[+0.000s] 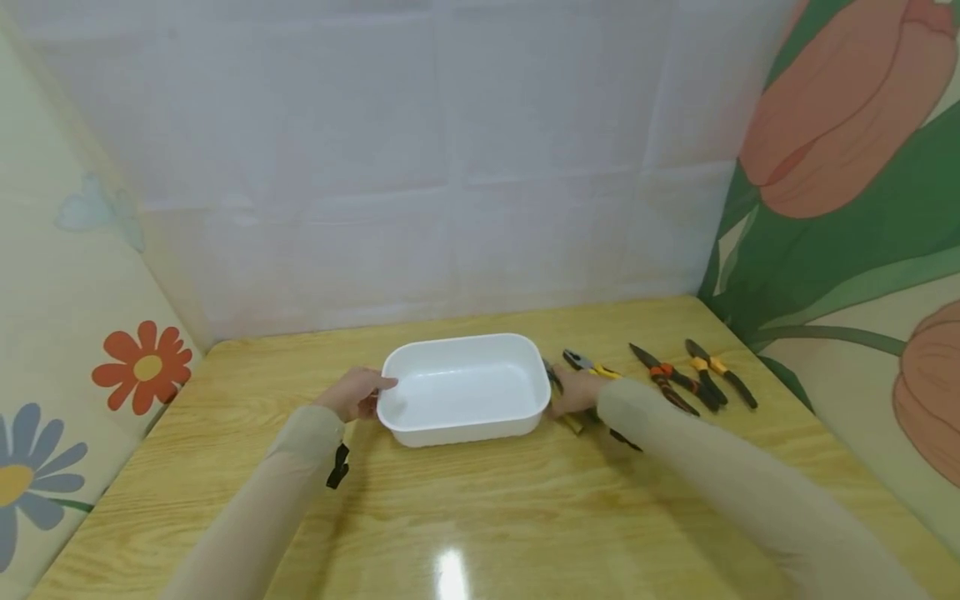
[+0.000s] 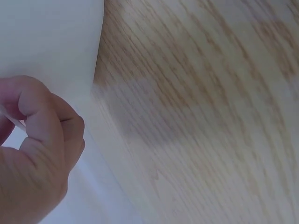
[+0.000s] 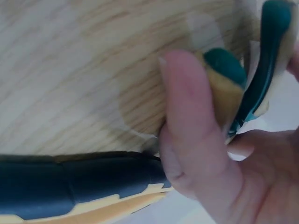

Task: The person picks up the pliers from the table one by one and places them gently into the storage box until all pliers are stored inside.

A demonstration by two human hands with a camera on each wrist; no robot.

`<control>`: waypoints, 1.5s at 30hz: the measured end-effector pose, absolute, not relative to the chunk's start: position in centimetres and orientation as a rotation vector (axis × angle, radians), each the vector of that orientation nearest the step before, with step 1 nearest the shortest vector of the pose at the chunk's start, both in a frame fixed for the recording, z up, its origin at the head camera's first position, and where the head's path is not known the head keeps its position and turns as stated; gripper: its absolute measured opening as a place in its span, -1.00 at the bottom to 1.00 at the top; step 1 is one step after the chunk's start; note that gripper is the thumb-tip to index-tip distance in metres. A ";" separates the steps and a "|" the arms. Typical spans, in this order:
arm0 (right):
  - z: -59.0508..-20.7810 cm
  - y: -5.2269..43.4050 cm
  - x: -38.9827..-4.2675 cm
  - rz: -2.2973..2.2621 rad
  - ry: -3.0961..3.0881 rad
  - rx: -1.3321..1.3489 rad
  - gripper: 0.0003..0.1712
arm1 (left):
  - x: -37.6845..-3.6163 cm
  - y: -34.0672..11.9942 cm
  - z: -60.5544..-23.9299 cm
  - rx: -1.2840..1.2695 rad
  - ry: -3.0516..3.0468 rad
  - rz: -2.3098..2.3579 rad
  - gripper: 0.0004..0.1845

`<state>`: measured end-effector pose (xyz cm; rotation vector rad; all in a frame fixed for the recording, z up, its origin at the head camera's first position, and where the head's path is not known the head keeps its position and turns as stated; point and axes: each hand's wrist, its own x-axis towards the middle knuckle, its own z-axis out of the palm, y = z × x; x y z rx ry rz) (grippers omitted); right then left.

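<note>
Two firm grips serve best: left hand (image 1: 352,393) pinches the white tub (image 1: 465,431); right hand (image 1: 576,390) seemingly grips green-handled pliers (image 3: 265,70).

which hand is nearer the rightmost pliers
Right. The right hand is left of the rightmost pliers, with other pliers between; the left hand is farther left, holding the white tub by its left end.
</note>
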<state>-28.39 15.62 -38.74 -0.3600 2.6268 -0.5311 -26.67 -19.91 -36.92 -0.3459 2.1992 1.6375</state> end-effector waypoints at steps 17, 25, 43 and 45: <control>-39.3 15.9 -28.0 -0.566 2.726 -0.325 0.10 | -26.6 -19.7 -36.7 -0.338 2.170 1.632 -0.65; -39.0 16.6 -27.5 -0.723 2.805 -0.300 0.16 | -26.8 -19.7 -37.1 -0.393 2.161 1.640 -0.67; -33.7 18.7 -26.5 -0.499 2.892 -0.370 0.02 | -27.0 -20.1 -36.9 -0.364 2.171 1.619 -0.64; -33.5 18.7 -26.3 -0.474 2.901 -0.389 0.02 | -27.0 -20.1 -36.9 -0.377 2.167 1.622 -0.65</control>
